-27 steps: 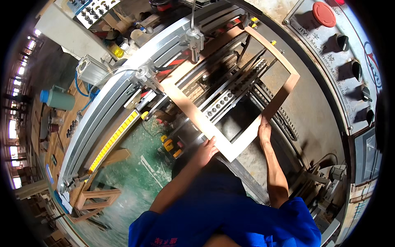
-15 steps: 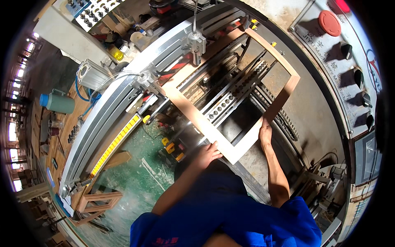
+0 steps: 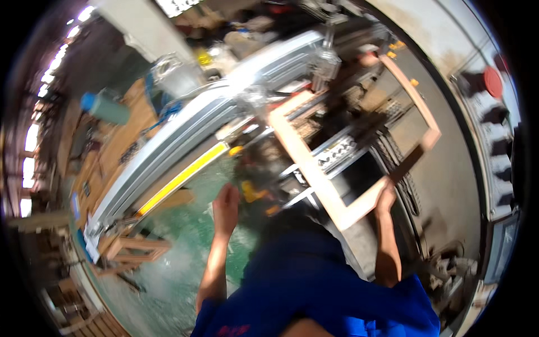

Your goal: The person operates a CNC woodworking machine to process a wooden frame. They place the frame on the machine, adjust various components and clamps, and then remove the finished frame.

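A rectangular frame of pale wood [image 3: 310, 168] lies tilted across the machine bed. My right hand [image 3: 386, 196] grips its near right rail, with the fingers wrapped over the edge. Away from the frame, my left hand [image 3: 226, 205] is raised over the green floor to the left. It is smeared by motion, so its fingers do not show clearly, and I see nothing in it. Through the frame's opening, a metal bar with a row of round holes [image 3: 337, 153] shows. Metal clamp cylinders [image 3: 324, 64] stand at the frame's far left side.
A long grey metal beam [image 3: 168, 135] with a yellow strip [image 3: 182, 178] curves along the left. Behind it are a wooden bench [image 3: 132, 140] and a blue-capped green jug [image 3: 106, 108]. Small wooden frames [image 3: 137, 249] stand at lower left. A control panel with a red button [image 3: 493, 82] is at right.
My left hand has let go of the frame's near corner and moved left. My right hand still holds the frame. The whole view has swung, shifting the scene rightward and blurring it.
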The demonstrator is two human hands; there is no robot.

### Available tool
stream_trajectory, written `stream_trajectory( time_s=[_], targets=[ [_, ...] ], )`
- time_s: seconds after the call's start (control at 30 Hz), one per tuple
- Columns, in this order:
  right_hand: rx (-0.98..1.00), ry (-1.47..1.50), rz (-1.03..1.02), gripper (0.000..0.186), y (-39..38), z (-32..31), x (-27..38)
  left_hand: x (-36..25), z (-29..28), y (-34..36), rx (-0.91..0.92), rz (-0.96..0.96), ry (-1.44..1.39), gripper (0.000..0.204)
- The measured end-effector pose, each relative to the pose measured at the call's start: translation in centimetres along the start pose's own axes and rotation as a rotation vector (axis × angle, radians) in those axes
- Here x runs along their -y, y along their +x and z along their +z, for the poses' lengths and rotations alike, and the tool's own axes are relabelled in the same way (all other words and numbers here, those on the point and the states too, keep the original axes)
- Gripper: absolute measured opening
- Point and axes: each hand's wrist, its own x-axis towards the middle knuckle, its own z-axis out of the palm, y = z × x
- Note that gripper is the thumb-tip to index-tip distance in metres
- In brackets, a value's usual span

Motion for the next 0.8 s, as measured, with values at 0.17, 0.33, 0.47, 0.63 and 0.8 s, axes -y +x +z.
stream_trajectory(
  time_s=[0.17, 0.33, 0.47, 0.63, 0.8],
  targets=[
    [0.135, 0.423, 0.141, 0.075, -0.8, 0.5, -0.3, -5.4, -11.6, 3.2, -0.503, 0.358, 0.316, 0.027],
    [0.289, 0.558, 0.198, 0.089, -1.5, 1.5, 0.2, -4.4, -23.5, 7.8, -0.732, 0.506, 0.608, 0.036],
    [0.167, 0.476, 0.122, 0.083, -0.5, 1.6, -1.1, -2.2, -27.2, 12.2, -0.559, 0.545, 0.822, 0.053],
    [0.006, 0.301, 0.129, 0.071, -0.8, 0.7, 0.0, 0.7, -25.8, 15.3, -0.601, 0.437, 0.724, 0.049],
    [-0.001, 0.401, 0.197, 0.093, -2.0, 3.1, 2.2, 1.5, -26.4, 13.9, -0.598, 0.368, 0.855, 0.061]
  ],
)
